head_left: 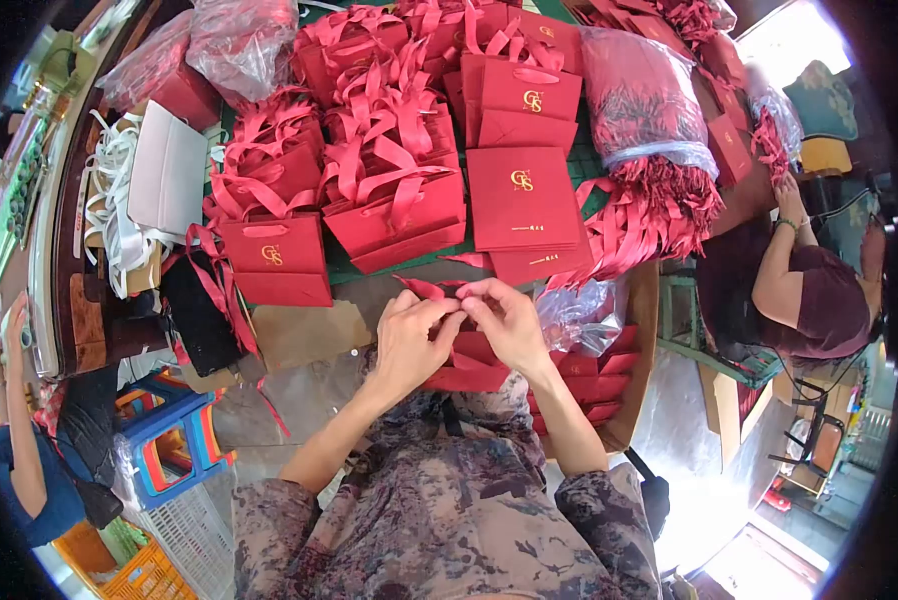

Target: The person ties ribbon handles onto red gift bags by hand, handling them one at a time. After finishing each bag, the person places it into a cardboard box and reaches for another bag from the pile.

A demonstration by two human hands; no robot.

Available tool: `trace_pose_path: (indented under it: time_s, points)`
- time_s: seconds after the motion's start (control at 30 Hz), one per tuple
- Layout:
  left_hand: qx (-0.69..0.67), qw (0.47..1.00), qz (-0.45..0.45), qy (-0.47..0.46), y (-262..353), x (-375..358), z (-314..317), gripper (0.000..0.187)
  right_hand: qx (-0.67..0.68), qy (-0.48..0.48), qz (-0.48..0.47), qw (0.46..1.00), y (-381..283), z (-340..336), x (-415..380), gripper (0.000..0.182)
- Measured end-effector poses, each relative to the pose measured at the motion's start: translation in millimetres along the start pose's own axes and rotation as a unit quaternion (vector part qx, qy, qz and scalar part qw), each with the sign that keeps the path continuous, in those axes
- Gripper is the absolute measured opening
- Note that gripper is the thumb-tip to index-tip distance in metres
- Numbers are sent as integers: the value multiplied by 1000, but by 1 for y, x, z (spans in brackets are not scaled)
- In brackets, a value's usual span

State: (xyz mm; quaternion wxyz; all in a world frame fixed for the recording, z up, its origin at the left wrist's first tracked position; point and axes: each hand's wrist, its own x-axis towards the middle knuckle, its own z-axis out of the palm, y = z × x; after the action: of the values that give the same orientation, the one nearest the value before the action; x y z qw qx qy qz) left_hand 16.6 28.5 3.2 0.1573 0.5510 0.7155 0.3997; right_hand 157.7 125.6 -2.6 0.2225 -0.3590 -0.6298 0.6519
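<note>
The red bag is at the near centre, in front of the person's body and just below both hands, partly covered by them. The left hand and right hand meet above it with fingertips touching, thumbs and forefingers pinching a ribbon; a piece of it sticks out beside the left fingers, while the part between the fingertips is hidden.

Beyond the hands, the bench carries rows of upright bags with ribbon handles. Right of these lies a flat stack with gold lettering, and farther right a plastic-wrapped bundle. A white bag stands at the left.

A carton just right of the right hand holds more red bags and clear plastic. Blue stools are on the floor at the left, above a white crate. Another person's arm reaches toward the bench at the far right; another arm shows at the left edge.
</note>
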Motion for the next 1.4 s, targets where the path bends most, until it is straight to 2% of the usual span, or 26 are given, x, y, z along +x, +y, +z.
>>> trace_pose_path:
  time_s: [0.1,0.13,0.17,0.2,0.23,0.3,0.37,0.4,0.43,0.5,0.53,0.57,0.63,0.67,0.77,0.8,0.83,0.9,0.93,1.03,1.1,1.13,1.27,1.3,1.37,1.4]
  points:
    - [-77,997,-8,-16,7,-2,-11,32,-42,61,-42,996,-1,-5,2,13]
    - [-49,994,4,-97,11,-2,-23,39,-8,74,-13,997,-4,-9,3,11]
    - [-50,994,9,-100,8,-5,-25,39,27,87,16,996,-7,-12,5,9]
    - [-66,985,1,-160,4,-9,-24,38,6,111,-49,993,-5,-12,10,9]
    - [-81,972,-8,-220,2,-12,-22,36,6,116,-51,992,-4,-13,12,9]
    - [-84,967,26,-238,0,-15,-18,35,-3,51,-58,997,-5,-15,15,10]
    - [-59,985,60,-148,2,-17,-13,35,-19,53,-58,997,-9,-20,20,11]
    - [-40,992,71,-92,1,-20,-11,47,25,60,-25,998,-16,-23,24,12]
    - [-40,992,73,-92,4,-24,-6,47,69,65,9,995,-20,-26,27,12]
    - [-118,984,-54,125,12,-35,4,66,96,71,11,993,-11,-29,31,13]
    - [-58,988,-69,125,3,-44,7,82,131,90,15,987,-12,-29,31,13]
    - [-59,988,-65,125,-4,-53,14,82,165,109,19,980,-11,-29,32,12]
    - [-79,983,-163,22,-4,-62,18,82,175,102,19,979,-5,-31,31,12]
    - [6,994,-103,32,-8,-63,19,74,180,97,21,979,-1,-30,30,12]
    - [-38,988,-145,-38,-11,-51,18,60,180,93,6,979,-6,-29,25,12]
    - [-32,997,-73,3,-8,-48,20,47,174,94,-13,980,-12,-30,25,11]
    - [-32,997,-69,3,-4,-47,21,47,174,97,-16,980,-16,-30,24,11]
    - [-116,969,-199,-87,4,-49,21,36,162,80,-21,983,-24,-31,21,11]
    - [-100,990,-92,-33,4,-53,27,33,162,84,-25,983,-30,-33,20,11]
    - [-93,992,-59,-55,5,-57,23,29,82,95,-22,992,-42,-44,24,10]
    - [-110,991,-40,-56,9,-58,17,30,-20,137,-110,984,-42,-52,32,9]
    - [-127,990,-23,-57,11,-58,14,32,-6,141,-112,984,-43,-52,32,8]
    - [-139,980,-92,-111,14,-55,3,33,-9,151,-157,976,-39,-51,35,9]
    - [-141,981,-81,-110,9,-49,-2,33,-37,143,-126,981,-38,-58,32,15]
    - [-259,952,-66,-149,3,-36,-7,30,-73,154,-151,974,-25,-75,31,23]
    - [-396,889,-147,-178,14,-21,-15,29,-74,159,-156,972,-22,-81,27,23]
